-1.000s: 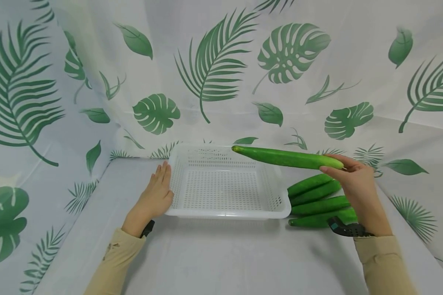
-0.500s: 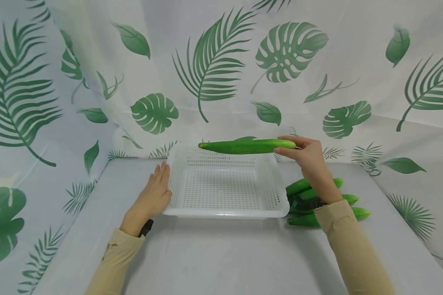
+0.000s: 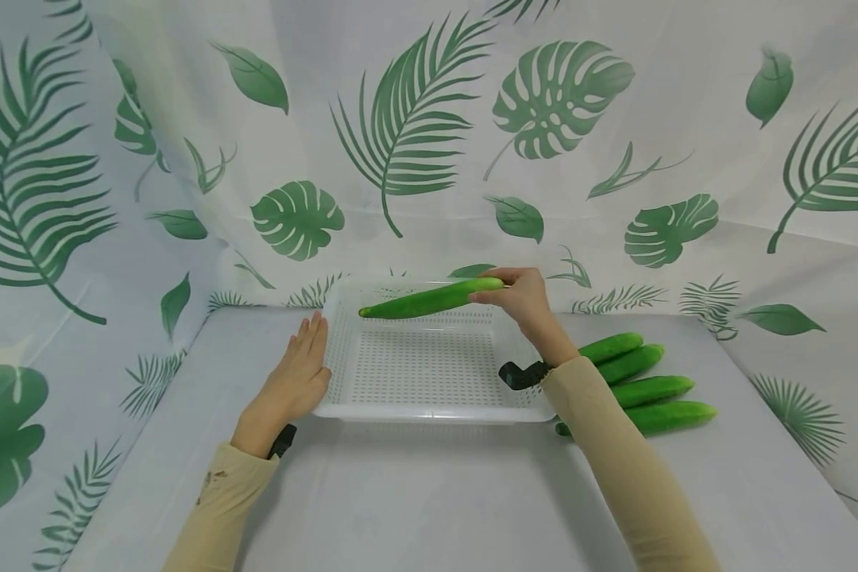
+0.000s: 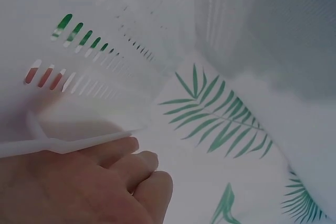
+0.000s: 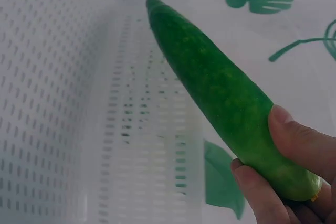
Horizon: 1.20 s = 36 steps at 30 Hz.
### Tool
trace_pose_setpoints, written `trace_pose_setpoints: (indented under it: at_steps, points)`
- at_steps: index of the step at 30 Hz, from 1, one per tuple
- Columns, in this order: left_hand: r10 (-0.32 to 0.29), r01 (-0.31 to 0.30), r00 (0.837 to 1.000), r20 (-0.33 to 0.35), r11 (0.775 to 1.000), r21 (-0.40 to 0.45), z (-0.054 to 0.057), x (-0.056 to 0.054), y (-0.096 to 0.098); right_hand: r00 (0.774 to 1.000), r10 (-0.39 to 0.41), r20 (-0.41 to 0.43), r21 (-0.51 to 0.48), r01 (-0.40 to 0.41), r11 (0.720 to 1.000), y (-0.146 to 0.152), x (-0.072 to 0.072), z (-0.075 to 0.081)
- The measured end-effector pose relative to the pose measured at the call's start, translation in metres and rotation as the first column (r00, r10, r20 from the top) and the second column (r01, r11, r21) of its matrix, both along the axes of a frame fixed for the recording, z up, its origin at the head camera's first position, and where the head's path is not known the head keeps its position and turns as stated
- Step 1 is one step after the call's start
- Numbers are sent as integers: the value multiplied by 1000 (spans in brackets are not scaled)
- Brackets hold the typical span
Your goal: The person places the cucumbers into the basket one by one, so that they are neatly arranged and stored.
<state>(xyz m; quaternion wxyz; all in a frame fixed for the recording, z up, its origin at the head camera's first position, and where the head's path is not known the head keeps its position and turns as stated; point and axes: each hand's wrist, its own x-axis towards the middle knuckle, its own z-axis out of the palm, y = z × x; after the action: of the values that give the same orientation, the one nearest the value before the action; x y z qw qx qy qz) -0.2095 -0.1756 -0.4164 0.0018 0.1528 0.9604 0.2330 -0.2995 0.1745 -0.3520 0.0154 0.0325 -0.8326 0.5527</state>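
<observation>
Head view: the right hand [image 3: 520, 297] pinched a cucumber [image 3: 422, 303] over the basket [image 3: 429, 414]; the left hand [image 3: 299, 375] touched its side, fingers [image 3: 318, 338] straight. One sleeve [image 3: 615, 445] partly hid other cucumbers [image 3: 675, 415].

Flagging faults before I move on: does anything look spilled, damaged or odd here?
Only the left sleeve stands out: small dark marks where it's otherwise plain tan; stain or damage, I can't tell. The basket sits upright; the held cucumber looks whole.

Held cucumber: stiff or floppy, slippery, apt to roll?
The cucumber looks stiff: held near one end by the right hand, it juts out without visible sag. Its smooth-looking skin may be slippery. Its rounded, tapering body could roll if set down.
</observation>
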Motion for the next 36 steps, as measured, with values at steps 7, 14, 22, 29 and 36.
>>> trace_pose_setpoints:
  at_steps: [7, 14, 22, 29, 36]
  points:
    - [2, -2, 1000, -7, 1000, 0, -1, 0, 0, 999, -6, 53, 11, 5, 1000, -13, -12, -14]
    - [8, -8, 1000, -9, 1000, 14, 0, 2, 1, 995, -29, 94, 26, 27, 999, -15, -20, -28]
    - [10, -10, 1000, -14, 1000, 7, 0, 1, 1, 991, -42, 128, 177, 19, 984, -11, -27, -41]
    - [14, -14, 1000, -18, 1000, 9, -1, 1, 1, 983, -28, 182, 412, -50, 910, -13, -32, -51]
    - [14, -14, 1000, -21, 1000, 3, -1, 1, 1, 967, -15, 255, 552, -133, 823, -14, -34, -57]
